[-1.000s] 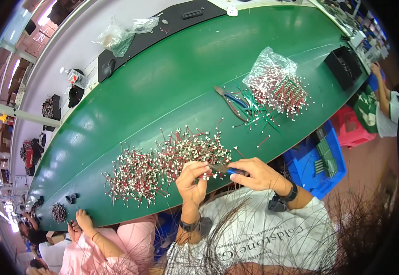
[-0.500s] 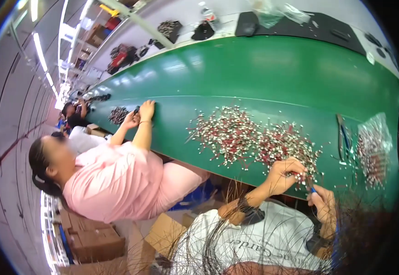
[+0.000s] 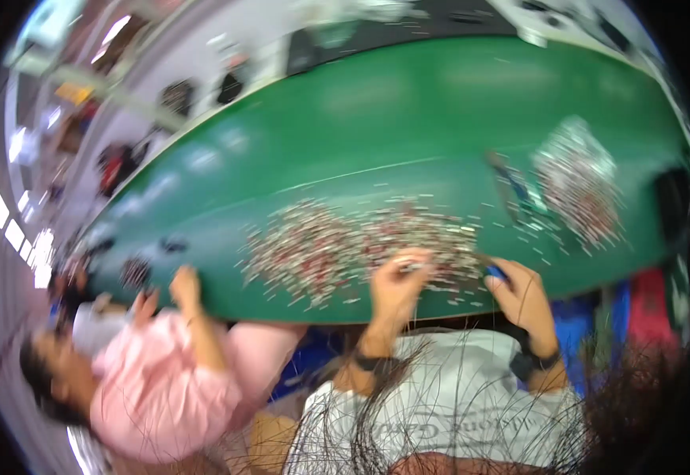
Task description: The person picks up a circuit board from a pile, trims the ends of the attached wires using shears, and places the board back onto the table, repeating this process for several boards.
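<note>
The whole picture is smeared by motion. My left hand is closed in a pinch at the near edge of a heap of small red-and-white parts, which look like short wired pieces. What its fingertips hold is too blurred to make out. To its right, my right hand is closed round a blue-handled tool. A thin dark tip reaches from that tool toward the heap's right end. My two hands are apart, both over the near edge of the green table.
Right of the heap lie hand tools and a clear plastic bag of similar parts. On my left sits a co-worker in pink, hands at the table near a small dark pile. A black mat lies along the back.
My view has turned, so the table's contents appear farther left. My hands have moved apart, the tool away from my left fingers. The co-worker's hands have also separated.
</note>
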